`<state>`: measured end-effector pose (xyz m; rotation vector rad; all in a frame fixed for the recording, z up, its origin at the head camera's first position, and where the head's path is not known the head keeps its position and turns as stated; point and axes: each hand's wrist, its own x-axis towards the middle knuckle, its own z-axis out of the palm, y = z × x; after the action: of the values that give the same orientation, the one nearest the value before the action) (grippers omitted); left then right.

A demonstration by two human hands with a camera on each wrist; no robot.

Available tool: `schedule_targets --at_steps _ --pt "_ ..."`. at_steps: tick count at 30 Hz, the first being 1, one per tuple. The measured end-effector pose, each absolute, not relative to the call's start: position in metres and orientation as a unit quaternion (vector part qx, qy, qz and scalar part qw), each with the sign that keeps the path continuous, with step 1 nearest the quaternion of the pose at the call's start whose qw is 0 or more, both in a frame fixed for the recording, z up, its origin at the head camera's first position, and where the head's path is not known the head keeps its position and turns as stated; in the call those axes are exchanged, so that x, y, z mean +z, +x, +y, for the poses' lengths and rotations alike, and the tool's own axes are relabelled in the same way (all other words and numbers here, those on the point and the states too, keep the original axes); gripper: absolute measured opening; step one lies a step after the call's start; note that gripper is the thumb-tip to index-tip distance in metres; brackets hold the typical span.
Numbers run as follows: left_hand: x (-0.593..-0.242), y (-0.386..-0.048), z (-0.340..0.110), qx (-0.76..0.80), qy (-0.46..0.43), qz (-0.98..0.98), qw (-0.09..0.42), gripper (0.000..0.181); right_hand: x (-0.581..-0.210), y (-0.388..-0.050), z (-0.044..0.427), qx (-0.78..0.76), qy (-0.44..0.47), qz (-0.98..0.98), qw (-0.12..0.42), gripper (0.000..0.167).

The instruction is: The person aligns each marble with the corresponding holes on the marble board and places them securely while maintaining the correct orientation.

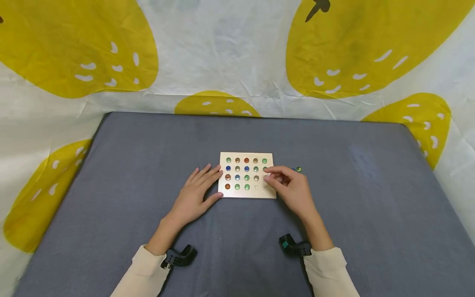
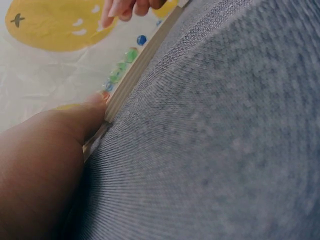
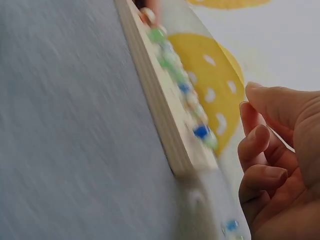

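Note:
A pale wooden board (image 1: 247, 194) lies on the cloth, its hollows holding rows of red, brown, blue and green marbles (image 1: 246, 177). At its left edge rests my left hand (image 1: 193, 200), fingers spread and thumb against the near-left corner. Over the right end of the board hovers my right hand (image 1: 291, 187). Its fingers are loosely bent, with a small gap between thumb and forefinger tips, and no marble shows between them. In the right wrist view a blue marble (image 3: 201, 131) sits near the board's end. The right fingers hide part of the last column.
A few loose marbles (image 1: 298, 169), blue and green, lie right of the board, partly behind the right hand. Grey cloth (image 1: 167, 144) covers the table. A white curtain with yellow fruit shapes (image 1: 222, 49) hangs behind and at both sides.

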<state>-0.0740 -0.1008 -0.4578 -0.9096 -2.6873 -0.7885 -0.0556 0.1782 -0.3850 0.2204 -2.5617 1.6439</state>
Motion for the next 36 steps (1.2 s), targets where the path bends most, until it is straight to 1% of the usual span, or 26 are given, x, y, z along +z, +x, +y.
schedule_targets --at_steps 4,9,12,19,26,36 --pt "-0.457 -0.074 -0.101 -0.270 -0.307 -0.907 0.101 0.061 -0.379 -0.056 0.193 0.517 0.053 -0.851 0.070 0.020" --pt "-0.457 -0.073 -0.101 -0.271 -0.306 -0.907 0.100 0.060 -0.384 -0.059 0.214 0.497 0.022 -0.862 0.093 0.021" --pt "-0.457 -0.072 -0.101 -0.273 -0.306 -0.907 0.098 0.060 -0.392 -0.062 0.226 0.496 0.010 -0.863 0.099 0.022" --pt "-0.454 -0.073 -0.100 -0.274 -0.305 -0.907 0.098 0.060 -0.422 -0.071 0.250 0.484 -0.005 -0.870 0.093 0.026" --pt "-0.454 -0.073 -0.101 -0.276 -0.302 -0.907 0.095 0.061 -0.433 -0.074 0.252 0.453 -0.008 -0.885 0.109 0.026" --pt "-0.455 -0.073 -0.100 -0.273 -0.304 -0.908 0.094 0.061 -0.438 -0.077 0.248 0.409 0.002 -0.904 0.128 0.022"
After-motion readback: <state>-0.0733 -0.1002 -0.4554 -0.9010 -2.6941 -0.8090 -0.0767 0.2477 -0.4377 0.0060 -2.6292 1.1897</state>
